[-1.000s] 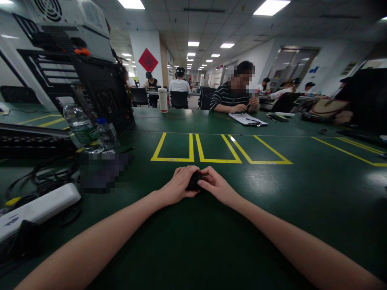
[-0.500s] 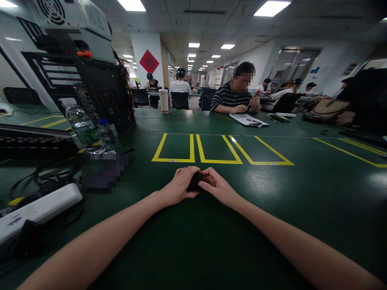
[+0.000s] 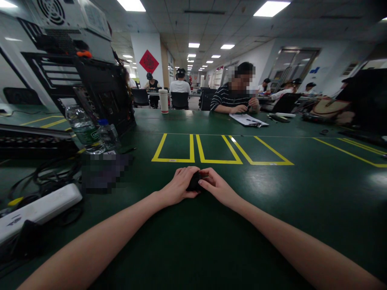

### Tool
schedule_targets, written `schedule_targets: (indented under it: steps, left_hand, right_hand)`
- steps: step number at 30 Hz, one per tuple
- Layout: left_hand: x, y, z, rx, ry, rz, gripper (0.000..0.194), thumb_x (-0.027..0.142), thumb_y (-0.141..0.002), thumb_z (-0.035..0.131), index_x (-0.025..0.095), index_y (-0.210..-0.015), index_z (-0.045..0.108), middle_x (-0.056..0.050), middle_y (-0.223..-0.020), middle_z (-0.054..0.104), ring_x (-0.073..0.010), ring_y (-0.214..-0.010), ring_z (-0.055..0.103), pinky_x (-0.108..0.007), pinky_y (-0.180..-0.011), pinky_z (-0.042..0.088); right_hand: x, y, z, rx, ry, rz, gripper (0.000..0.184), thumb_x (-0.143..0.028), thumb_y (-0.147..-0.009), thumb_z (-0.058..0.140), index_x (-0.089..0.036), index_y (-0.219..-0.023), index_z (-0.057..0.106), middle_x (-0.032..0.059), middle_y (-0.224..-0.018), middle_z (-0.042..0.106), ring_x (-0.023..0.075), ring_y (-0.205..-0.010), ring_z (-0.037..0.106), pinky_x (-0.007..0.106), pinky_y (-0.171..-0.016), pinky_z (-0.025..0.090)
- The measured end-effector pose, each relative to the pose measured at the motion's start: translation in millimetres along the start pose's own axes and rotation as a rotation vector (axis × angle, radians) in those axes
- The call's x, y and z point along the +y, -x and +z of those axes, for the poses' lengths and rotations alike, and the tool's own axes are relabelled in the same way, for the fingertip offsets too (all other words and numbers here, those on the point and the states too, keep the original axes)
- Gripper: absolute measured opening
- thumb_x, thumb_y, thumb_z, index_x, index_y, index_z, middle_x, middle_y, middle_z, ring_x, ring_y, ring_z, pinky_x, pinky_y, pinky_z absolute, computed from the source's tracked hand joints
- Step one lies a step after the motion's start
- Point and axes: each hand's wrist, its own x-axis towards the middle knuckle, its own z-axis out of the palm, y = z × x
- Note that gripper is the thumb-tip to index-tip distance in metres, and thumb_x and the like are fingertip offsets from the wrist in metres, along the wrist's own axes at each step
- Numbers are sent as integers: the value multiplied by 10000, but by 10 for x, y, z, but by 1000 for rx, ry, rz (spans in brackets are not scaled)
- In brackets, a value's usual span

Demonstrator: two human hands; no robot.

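A small black object [image 3: 194, 182] rests on the green table [image 3: 272, 193], just in front of the yellow taped boxes [image 3: 220, 150]. My left hand [image 3: 178, 186] curls round its left side. My right hand [image 3: 217, 186] closes on its right side, thumb and fingers pressed against it. Most of the object is hidden between the two hands, so I cannot make out what it is.
A white power strip [image 3: 36, 209] and black cables lie at the left, with two water bottles [image 3: 84, 129] and an open computer case [image 3: 90, 80] behind them. Across the table a person in a striped shirt [image 3: 231, 98] writes on papers [image 3: 248, 119]. A white cup [image 3: 163, 100] stands far back.
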Motion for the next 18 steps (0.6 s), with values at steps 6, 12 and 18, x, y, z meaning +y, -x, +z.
schedule_targets:
  steps: [6,12,18]
  left_hand:
    - [-21,5,29,27,-2,11,581,228,-720,601,214,-1193,265,-67,-1137,438,-221,-1061,425,-395,-954,267]
    - [-5,3,8,15,-6,11,572,232,-725,597,213,-1192,267,-68,-1139,435,-220,-1059,424,-392,-950,273]
    - [-29,1,36,28,-11,5,580,224,-715,604,219,-1188,268,-61,-1129,441,-219,-1050,431,-394,-946,275]
  right_hand:
    - [-29,28,0,-14,14,-82,187,-206,-769,550,-227,-930,457,0,-966,512,164,-946,543,351,-833,466]
    - [2,-6,6,24,-19,-31,155,-244,-792,520,-223,-928,449,7,-931,529,168,-904,560,347,-771,489]
    - [1,14,-19,-33,-3,-48,217,-218,-763,557,-220,-952,450,10,-978,523,172,-950,548,375,-839,461]
